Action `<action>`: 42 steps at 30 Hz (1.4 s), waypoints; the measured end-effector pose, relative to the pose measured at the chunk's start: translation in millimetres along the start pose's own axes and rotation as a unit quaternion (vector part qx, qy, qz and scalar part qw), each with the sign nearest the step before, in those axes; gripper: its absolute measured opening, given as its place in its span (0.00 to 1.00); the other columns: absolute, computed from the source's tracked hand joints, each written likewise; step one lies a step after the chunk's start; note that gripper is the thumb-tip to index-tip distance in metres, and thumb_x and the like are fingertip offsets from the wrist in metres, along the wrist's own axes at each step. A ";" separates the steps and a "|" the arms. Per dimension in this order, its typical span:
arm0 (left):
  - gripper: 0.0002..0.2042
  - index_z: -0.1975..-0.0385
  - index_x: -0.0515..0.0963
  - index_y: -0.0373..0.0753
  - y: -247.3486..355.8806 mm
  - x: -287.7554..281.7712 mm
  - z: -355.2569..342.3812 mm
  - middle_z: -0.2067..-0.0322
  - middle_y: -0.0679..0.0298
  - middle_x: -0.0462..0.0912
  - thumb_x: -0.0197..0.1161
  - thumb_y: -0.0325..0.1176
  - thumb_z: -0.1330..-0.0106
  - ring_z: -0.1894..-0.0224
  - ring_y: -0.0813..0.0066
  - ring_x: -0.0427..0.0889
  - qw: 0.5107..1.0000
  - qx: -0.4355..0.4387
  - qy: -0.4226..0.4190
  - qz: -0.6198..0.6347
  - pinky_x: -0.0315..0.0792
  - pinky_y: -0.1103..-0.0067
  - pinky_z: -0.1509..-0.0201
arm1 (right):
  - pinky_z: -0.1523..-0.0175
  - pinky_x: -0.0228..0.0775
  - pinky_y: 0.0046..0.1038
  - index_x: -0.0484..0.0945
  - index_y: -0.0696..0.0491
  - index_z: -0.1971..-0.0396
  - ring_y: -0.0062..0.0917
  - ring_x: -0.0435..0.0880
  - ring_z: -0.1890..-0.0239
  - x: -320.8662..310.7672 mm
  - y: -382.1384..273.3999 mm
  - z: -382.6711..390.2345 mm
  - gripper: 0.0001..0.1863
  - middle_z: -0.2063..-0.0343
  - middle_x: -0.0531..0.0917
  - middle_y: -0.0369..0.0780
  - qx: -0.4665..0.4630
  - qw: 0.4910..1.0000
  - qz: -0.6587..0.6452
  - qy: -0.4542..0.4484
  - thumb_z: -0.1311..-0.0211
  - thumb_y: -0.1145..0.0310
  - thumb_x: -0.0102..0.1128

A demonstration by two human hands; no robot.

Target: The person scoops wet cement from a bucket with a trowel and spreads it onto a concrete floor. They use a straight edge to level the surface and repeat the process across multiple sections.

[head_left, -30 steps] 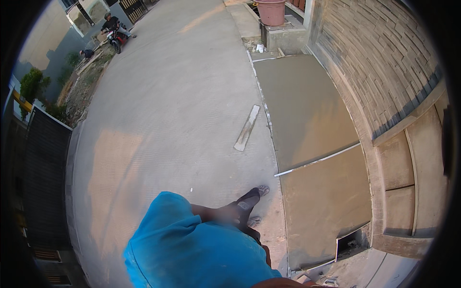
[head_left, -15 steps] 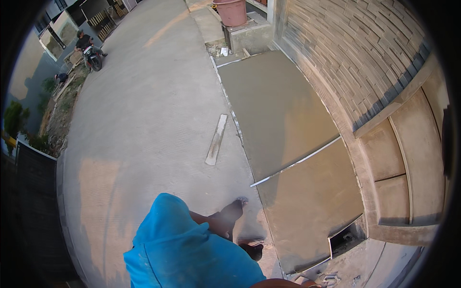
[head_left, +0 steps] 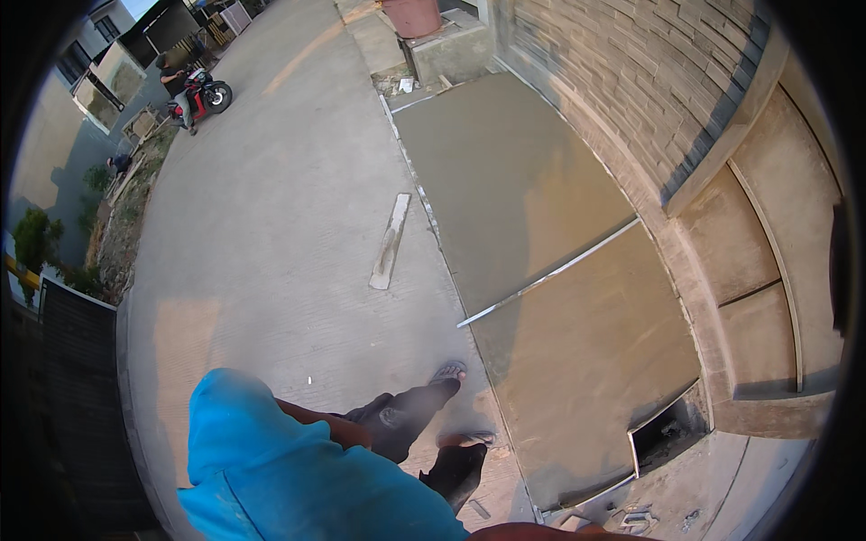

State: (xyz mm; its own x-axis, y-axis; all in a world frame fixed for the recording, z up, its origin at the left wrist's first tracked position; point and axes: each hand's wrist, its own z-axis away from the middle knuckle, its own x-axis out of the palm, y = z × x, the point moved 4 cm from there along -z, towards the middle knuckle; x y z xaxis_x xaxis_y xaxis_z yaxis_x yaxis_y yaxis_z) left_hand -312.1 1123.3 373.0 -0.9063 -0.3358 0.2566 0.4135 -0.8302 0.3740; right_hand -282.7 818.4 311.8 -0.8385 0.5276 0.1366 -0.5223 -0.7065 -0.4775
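Observation:
My left arm (head_left: pixel 343 431) comes out of a blue sleeve (head_left: pixel 298 469) and is bent near my dark trousers; the hand itself is hidden. Along the lower edge shows part of my right arm (head_left: pixel 550 532), its hand out of sight. Beside my feet lies a smooth, wet-looking concrete slab (head_left: pixel 505 171), crossed by a pale straight strip (head_left: pixel 550 275). A long, flat float-like board (head_left: pixel 391 242), smeared with pale cement, rests on the pavement left of the slab. A small white stick-shaped bit (head_left: pixel 309 380) lies on the pavement near my left sleeve.
A framed rectangular opening (head_left: pixel 667 437) sits at the slab's near right corner. Stone-clad wall (head_left: pixel 631 90) and wooden panels border the right. A reddish planter (head_left: pixel 412 18) stands on a block beyond. At far left, a person sits on a red motorcycle (head_left: pixel 209 95).
My view has shifted and my body appears further left. The motorcycle has turned sideways. A small white bit now shows on the pavement. The board remains lying there.

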 end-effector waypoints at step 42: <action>0.21 0.44 0.75 0.44 94.1 -689.9 -461.7 0.40 0.54 0.74 0.63 0.43 0.35 0.45 0.55 0.78 0.695 0.085 0.660 -0.273 0.75 0.62 0.44 | 0.61 0.78 0.40 0.75 0.50 0.57 0.38 0.85 0.63 -168.3 143.4 -293.3 0.13 0.64 0.82 0.42 -0.099 0.879 0.312 0.347 0.40 0.65 0.61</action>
State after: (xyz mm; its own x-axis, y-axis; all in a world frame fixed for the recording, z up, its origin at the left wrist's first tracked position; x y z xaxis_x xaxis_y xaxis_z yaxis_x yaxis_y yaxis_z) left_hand 311.6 1071.5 -180.3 -0.1773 -0.2010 -0.9634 -0.1212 -0.9670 0.2241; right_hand -170.9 766.6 -34.3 -0.6200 0.2747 -0.7350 0.1007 -0.9011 -0.4217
